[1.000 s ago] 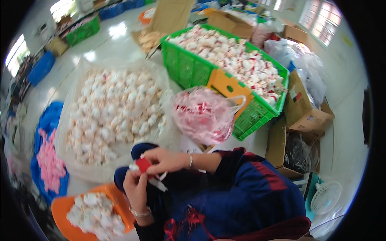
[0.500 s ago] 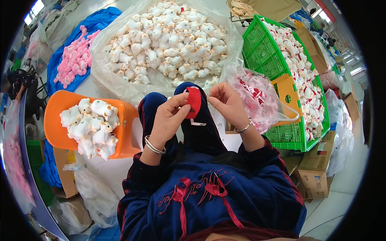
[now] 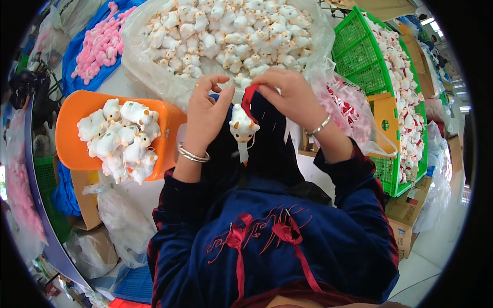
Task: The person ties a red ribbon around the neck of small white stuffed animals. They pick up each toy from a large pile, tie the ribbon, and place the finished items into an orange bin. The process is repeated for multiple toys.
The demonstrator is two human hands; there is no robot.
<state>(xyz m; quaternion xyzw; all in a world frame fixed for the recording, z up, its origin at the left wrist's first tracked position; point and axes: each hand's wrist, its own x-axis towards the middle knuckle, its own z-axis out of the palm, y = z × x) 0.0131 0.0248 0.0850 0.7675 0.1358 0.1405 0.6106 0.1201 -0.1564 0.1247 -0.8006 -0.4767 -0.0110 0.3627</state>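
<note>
While the red band (image 3: 247,102) is pinched by right fingers (image 3: 268,77), left fingers (image 3: 211,80) parted, the plush toy (image 3: 238,116) is aligned fore-and-aft, head toward wearer (image 3: 272,205).

Orange stool (image 3: 69,138), 1, bearing a pile of white plush toys (image 3: 123,138), roughly ten, overlap preventing an exact figure. To the stool's right: left hand (image 3: 207,110) and right hand (image 3: 288,95), 2 in all; single white toy (image 3: 242,126), 1; red ribbon (image 3: 248,97), 1; and, farther right, clear bag of red pieces (image 3: 346,113), 1, and green crate (image 3: 359,49), 1, its contents too dense to number. Beyond the stool: blue sheet (image 3: 72,61), 1, under pink toys (image 3: 100,43), and clear plastic sheet (image 3: 134,66), 1, under a white heap (image 3: 226,36), both loads too crowded to count.
</note>
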